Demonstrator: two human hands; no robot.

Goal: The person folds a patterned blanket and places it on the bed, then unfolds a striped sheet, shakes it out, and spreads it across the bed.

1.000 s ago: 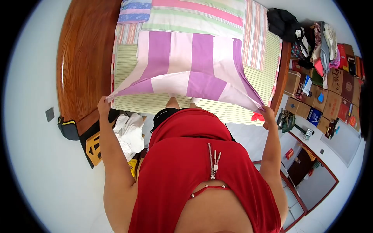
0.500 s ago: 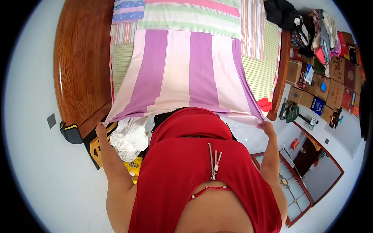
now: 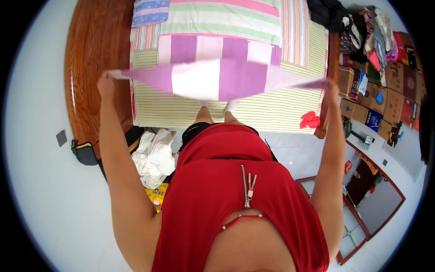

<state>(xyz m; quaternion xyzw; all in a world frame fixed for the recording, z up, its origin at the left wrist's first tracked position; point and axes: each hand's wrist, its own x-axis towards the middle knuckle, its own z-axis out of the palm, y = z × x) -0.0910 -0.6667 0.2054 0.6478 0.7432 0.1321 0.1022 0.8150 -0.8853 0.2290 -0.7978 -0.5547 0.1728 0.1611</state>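
A purple-and-pale-pink striped bed sheet (image 3: 242, 81) stretches across the bed between my two hands, its near edge lifted and partly blurred. Its far part lies flat on the bed. At the left, over the wooden headboard, my left hand (image 3: 106, 86) is closed on one bunched corner. My right hand (image 3: 331, 88) grips the opposite corner near the bed's right edge. Beneath the raised sheet, a green-striped mat (image 3: 172, 109) covers the mattress. A small red cloth (image 3: 310, 119) rests on the mat close to my right hand.
The wooden headboard (image 3: 97, 54) borders the bed's left side. White fabric (image 3: 156, 152) is piled beside my left forearm. Stacked cardboard boxes (image 3: 392, 109) and hanging clothes (image 3: 378, 34) occupy the right side. A folded blue-and-pink cloth (image 3: 150, 12) lies at the bed's upper left.
Both hands have moved up and forward over the bed, spreading wider apart. The sheet's near edge rose with them, uncovering the mat, the red cloth and my feet.
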